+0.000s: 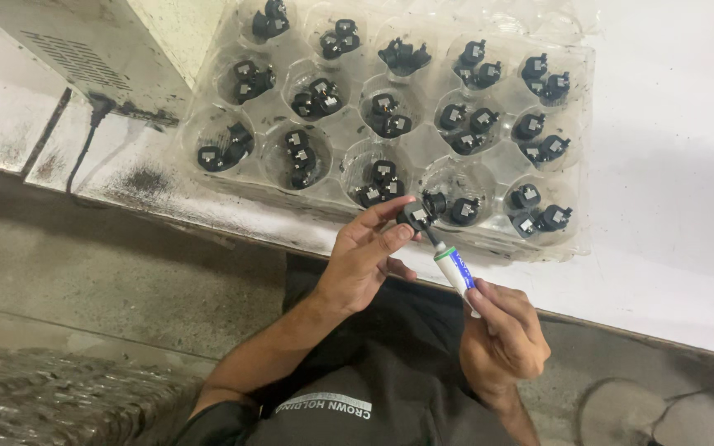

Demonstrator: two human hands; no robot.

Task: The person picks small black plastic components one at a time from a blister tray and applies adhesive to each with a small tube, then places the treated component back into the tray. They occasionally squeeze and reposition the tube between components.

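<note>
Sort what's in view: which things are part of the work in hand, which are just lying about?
In use:
- left hand, pinching a small black part
- right hand, holding a small white tube, its tip at that part
- clear plastic tray of similar black parts, just behind the hands

Lying about:
- white box at upper left
- black cable beside it
- white table

White worktable (671, 206) in front of me, near edge grimy with black smudges. Far left on it sits a white box with vent slots (68, 49), black cable (84, 149) trailing down. Grey concrete floor (84, 281) below.
</note>
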